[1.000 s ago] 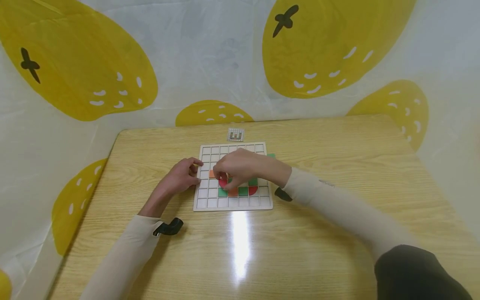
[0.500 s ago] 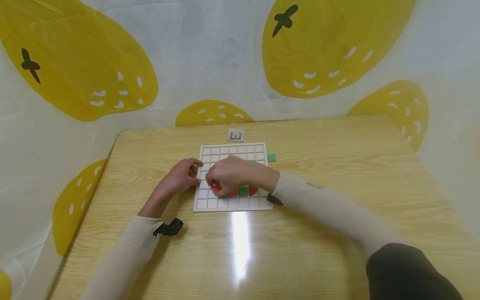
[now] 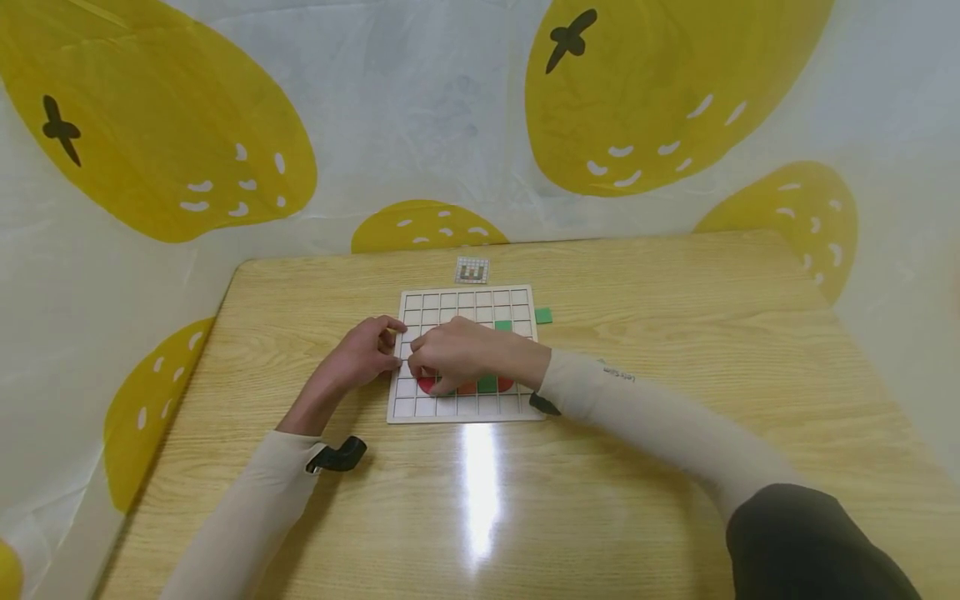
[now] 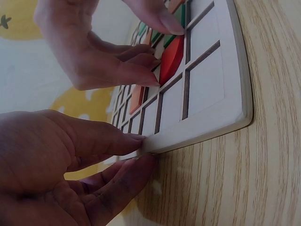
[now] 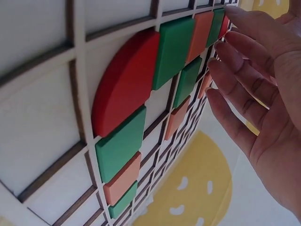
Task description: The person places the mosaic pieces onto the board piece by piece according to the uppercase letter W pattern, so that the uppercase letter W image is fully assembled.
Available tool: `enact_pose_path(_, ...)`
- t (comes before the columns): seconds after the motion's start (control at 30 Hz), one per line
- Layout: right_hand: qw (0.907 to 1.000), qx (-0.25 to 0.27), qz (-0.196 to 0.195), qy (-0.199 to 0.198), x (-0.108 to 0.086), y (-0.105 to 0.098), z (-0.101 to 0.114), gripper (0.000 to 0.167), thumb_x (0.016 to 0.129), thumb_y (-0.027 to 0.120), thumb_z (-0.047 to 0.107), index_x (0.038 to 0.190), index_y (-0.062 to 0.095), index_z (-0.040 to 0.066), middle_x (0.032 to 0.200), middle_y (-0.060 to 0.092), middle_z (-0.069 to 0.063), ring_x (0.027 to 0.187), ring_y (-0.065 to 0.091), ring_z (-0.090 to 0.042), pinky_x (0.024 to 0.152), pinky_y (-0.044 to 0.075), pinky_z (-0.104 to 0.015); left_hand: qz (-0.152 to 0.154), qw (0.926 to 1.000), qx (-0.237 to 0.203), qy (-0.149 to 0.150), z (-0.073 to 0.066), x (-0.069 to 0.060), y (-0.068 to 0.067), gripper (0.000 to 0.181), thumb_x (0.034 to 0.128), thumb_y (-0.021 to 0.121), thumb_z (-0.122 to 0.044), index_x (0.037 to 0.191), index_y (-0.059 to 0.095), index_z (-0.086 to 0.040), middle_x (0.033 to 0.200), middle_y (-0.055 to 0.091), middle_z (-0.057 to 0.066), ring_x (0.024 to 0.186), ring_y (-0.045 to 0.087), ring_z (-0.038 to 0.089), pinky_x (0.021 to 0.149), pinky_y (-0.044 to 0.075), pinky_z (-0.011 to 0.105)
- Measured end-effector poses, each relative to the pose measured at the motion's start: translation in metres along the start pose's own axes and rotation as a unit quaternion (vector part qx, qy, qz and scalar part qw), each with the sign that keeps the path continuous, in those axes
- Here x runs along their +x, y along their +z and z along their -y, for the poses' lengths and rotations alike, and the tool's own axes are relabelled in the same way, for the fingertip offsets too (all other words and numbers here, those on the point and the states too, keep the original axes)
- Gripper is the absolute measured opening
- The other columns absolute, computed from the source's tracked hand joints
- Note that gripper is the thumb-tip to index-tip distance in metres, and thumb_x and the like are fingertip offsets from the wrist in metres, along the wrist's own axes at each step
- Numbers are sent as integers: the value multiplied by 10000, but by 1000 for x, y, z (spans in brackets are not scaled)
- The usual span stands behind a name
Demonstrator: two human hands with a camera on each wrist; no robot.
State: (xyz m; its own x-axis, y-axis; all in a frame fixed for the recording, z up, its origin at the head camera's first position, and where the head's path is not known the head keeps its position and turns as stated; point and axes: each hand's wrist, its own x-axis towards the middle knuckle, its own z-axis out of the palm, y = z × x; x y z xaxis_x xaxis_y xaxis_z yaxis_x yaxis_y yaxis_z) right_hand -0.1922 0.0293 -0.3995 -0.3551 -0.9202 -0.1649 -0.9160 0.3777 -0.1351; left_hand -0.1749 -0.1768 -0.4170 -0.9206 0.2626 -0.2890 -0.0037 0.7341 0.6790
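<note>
A white grid board [image 3: 467, 407] lies on the table, with green, orange and red tiles in some cells. My left hand [image 3: 366, 354] rests at the board's left edge; in the left wrist view its fingertips touch the rim. With thumb and fingertips my right hand [image 3: 459, 357] pinches a red quarter-round tile [image 4: 172, 60], which sits at a cell near the board's lower left. A second red quarter-round tile [image 5: 127, 84] lies in the lower right part of the grid, beside green tiles [image 5: 174, 52]. The right hand hides several middle cells in the head view.
A loose green tile [image 3: 543, 316] lies on the table by the board's right edge. Behind the board is a small pattern card [image 3: 472, 270]. Around them extends the wooden table [image 3: 637, 517], with a fruit-print sheet [image 3: 420, 108] at its back and sides.
My right hand has moved left and toward me with the red tile, down to a cell at the lower left of the pattern. The left hand has stayed at the board's edge.
</note>
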Motion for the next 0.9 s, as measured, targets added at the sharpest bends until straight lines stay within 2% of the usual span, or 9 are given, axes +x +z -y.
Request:
enact_pose_path(0.23,10000,-34,63,21,-1,-2,0,212,922,718,409,1066,738,255,943,595,96,786,560,-52,589,471,-225,-40,10000,13,2,-1,0,1,499,903,708,-1,1375,548,-17,1128,548,192,978,519,304,754,475,344)
enact_pose_path(0.4,9996,222,97,142,-9,-5,-2,238,930,723,360,1137,744,243,1017,647,87,846,595,-50,640,497,-230,-35,10000,64,-23,-2,0,0,493,901,712,-2,1367,553,-13,1120,551,187,980,521,303,768,475,354)
enact_pose_path(0.5,9982,505,103,308,-16,-6,-6,254,923,727,316,1168,732,250,1066,668,101,896,602,-39,695,506,-247,-25,9999,113,-71,-2,1,0,492,903,709,-7,1369,549,-19,1120,547,179,988,517,300,774,472,356)
enact_pose_path(0.67,9960,786,34,432,-30,-7,-15,295,916,746,361,1181,717,237,1054,663,96,907,582,-46,764,501,-275,-35,9999,80,-138,-2,-1,0,494,907,703,-7,1374,545,-29,1128,535,171,1007,509,301,765,471,348)
enact_pose_path(0.9,9946,867,-149,543,-53,-9,-29,301,909,751,362,1164,724,203,1046,667,69,882,579,-82,729,494,-292,-23,9997,-63,-233,-3,-1,1,499,915,698,1,1386,537,-27,1146,516,178,1021,501,307,747,477,334)
